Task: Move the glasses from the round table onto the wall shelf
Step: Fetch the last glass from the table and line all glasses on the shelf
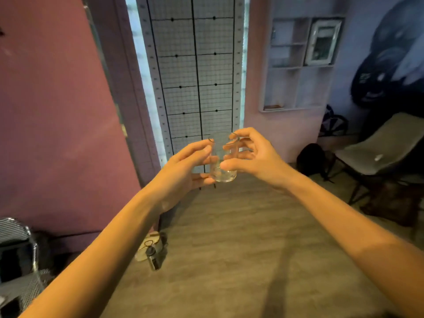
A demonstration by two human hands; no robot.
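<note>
While your left hand (pixel 183 166) and right hand (pixel 254 154) both clasp the glass (pixel 221 157) in mid-air, a fumbled grip change could drop it. The wall shelf (pixel 296 65) stands well apart, up to your right.

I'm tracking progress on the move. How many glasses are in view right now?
1. A clear glass is held upright in the air between the left hand and right hand. The wall shelf is too blurry to rule out more.

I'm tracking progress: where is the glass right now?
In the head view the glass is mid-frame, held up between the left hand and right hand, well left of and below the wall shelf.
</note>
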